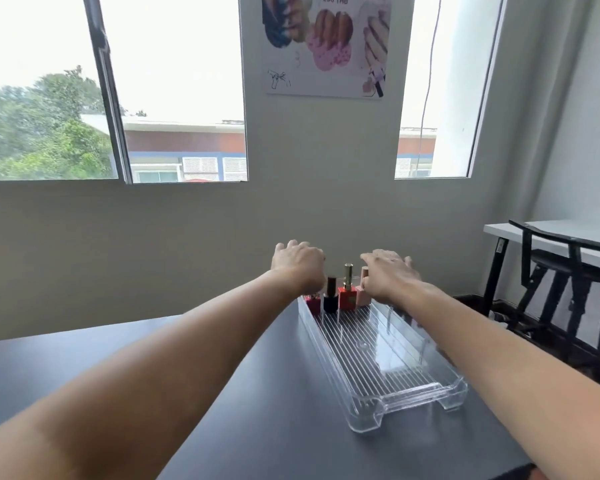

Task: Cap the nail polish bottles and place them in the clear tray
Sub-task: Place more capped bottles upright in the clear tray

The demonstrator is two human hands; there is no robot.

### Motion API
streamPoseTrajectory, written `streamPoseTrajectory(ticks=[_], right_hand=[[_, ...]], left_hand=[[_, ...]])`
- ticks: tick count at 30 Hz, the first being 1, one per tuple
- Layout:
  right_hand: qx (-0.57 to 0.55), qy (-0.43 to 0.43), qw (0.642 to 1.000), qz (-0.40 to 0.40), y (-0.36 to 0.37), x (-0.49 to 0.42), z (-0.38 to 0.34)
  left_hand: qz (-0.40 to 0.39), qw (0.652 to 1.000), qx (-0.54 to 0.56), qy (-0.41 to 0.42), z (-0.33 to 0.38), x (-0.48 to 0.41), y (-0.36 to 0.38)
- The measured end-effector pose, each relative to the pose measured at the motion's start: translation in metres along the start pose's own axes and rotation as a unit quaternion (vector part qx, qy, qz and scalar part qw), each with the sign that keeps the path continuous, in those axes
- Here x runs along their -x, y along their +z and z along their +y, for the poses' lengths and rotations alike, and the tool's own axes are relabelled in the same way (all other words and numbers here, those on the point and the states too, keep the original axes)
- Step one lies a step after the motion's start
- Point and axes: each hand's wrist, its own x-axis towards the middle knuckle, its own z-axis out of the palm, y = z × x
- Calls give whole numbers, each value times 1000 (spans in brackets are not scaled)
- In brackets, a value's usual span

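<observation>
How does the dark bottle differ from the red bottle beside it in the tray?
The dark bottle has a rounded navy body and a dark cap; the red bottle has a square body and a taller gold cap. The red bottle stands higher. Both stand upright and capped, side by side at the far end of the clear tray.

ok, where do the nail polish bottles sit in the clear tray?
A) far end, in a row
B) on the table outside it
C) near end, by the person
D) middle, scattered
A: the nail polish bottles stand upright in a row at the far end of the clear tray, whose near part holds nothing.
</observation>
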Motion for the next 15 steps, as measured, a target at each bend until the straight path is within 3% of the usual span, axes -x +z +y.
streamPoseTrajectory(ticks=[9, 15], right_hand=[[-16, -136, 990, -22, -21, 105, -105], [-103, -194, 968, -123, -15, 186, -179]], left_hand=[[7, 998, -36, -56, -92, 157, -87], [-64, 991, 16, -121, -150, 273, -101]])
